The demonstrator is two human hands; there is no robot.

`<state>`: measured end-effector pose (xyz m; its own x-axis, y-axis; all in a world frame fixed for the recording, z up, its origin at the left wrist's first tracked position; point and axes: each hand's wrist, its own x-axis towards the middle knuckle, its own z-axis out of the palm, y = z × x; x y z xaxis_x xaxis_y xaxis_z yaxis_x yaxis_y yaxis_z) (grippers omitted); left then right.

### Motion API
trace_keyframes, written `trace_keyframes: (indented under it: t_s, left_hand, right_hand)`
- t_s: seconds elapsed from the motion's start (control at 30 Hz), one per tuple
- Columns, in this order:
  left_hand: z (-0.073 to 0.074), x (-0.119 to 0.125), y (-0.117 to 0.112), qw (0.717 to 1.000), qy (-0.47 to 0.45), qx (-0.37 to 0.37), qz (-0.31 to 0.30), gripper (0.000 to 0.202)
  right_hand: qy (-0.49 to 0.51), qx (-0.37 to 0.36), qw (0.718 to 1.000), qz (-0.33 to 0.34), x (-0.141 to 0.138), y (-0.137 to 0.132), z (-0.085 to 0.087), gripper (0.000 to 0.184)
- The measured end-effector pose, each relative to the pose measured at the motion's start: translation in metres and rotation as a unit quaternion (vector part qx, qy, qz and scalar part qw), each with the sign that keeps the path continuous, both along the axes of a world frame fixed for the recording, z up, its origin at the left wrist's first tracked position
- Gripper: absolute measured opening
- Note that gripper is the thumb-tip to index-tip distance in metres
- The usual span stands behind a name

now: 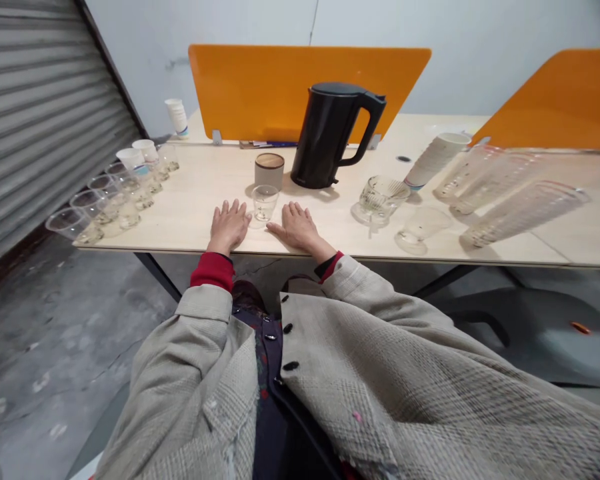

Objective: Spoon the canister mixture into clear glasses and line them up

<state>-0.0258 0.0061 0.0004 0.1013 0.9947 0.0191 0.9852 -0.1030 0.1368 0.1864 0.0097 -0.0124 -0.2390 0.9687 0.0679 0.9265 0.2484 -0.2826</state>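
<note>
My left hand (229,227) lies flat on the table near its front edge, fingers apart and holding nothing. Opposite it, my right hand (299,228) also rests flat with the thumb spread toward the middle. Between the two stands a clear plastic cup (265,203), upright, with small dark bits in it. Just behind that cup is a grey canister (269,175) with a brown rim. A black electric kettle (325,137) stands farther back to the right, its handle pointing right.
Several clear cups (87,207) and white paper cups (130,160) line the table's left end. To the right are a ribbed glass bowl (383,195), a single clear cup (423,230), a paper cup stack (435,162) and clear cup stacks (525,213). An orange divider (260,87) stands behind.
</note>
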Motion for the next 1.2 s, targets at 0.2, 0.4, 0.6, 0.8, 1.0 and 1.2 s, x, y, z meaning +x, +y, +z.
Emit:
trace_keyframes:
  t_s: [0.2, 0.4, 0.6, 0.8, 1.0, 1.2]
  left_hand:
    - [-0.003, -0.004, -0.011, 1.000, -0.004, 0.002, -0.012, 0.068]
    - [-0.008, -0.001, -0.038, 0.998, -0.022, 0.056, 0.009, 0.063]
    - [-0.009, 0.003, -0.044, 0.997, -0.038, 0.066, 0.006, 0.063]
    - [-0.014, 0.005, -0.045, 0.995, -0.075, 0.066, 0.012, 0.057]
    - [-0.019, 0.003, -0.052, 0.984, -0.115, 0.137, -0.013, 0.050]
    - [-0.023, 0.003, -0.053, 0.978, -0.161, 0.131, -0.029, 0.051]
  right_hand:
    - [0.055, 0.106, 0.992, -0.034, 0.010, -0.004, 0.003, 0.090]
    - [0.142, 0.299, 0.943, 0.039, -0.002, 0.001, 0.042, 0.082]
    - [0.099, 0.288, 0.940, 0.155, -0.084, 0.047, 0.104, 0.070]
    - [0.011, 0.205, 0.968, 0.147, -0.193, 0.124, 0.130, 0.048]
    - [-0.031, 0.137, 0.986, 0.090, -0.265, 0.179, 0.124, 0.041]
    - [-0.035, 0.102, 0.990, 0.090, -0.303, 0.218, 0.100, 0.051]
